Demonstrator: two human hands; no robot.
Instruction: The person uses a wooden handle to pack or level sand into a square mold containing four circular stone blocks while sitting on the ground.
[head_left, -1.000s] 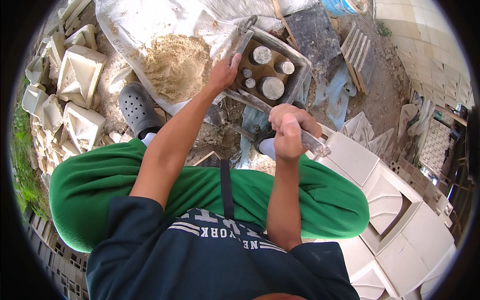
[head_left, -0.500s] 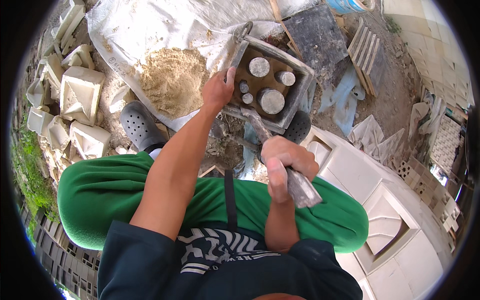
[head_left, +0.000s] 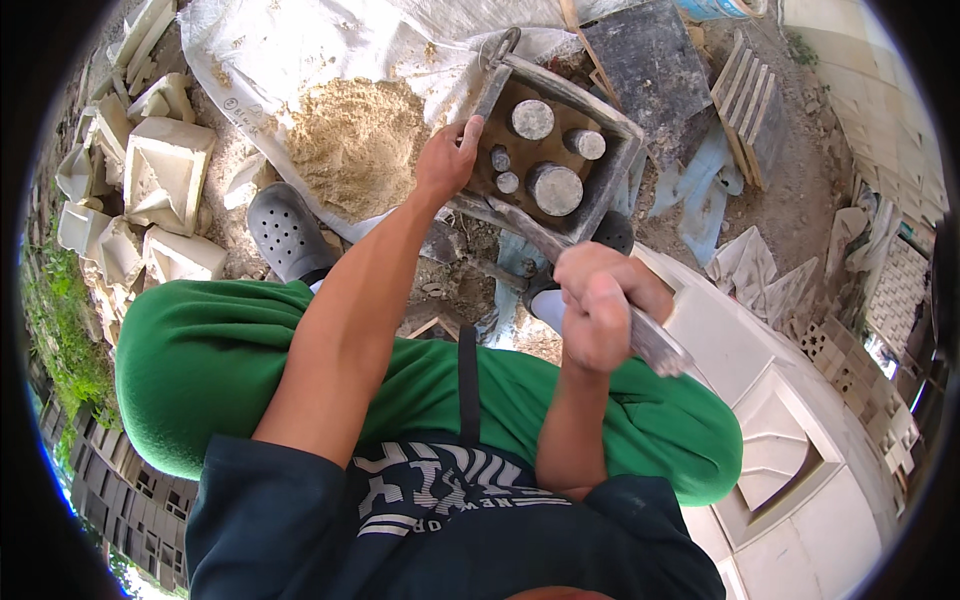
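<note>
We steady the metal mould (head_left: pixel 556 160) with our left hand (head_left: pixel 445 160) gripping its edge while our right hand (head_left: pixel 600 305) stays fisted round a metal tool (head_left: pixel 655 345), so next we judge it needs working the tool against the frame

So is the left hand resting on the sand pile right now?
No, the left hand grips the left rim of the dark square mould, while the sand pile lies apart to its left on the white sheet.

A heap of sand (head_left: pixel 350 145) lies on a white sack (head_left: pixel 300 40) at eleven o'clock. Pale cast blocks (head_left: pixel 165 165) pile at nine. A wooden pallet (head_left: pixel 752 105) leans at one.
</note>
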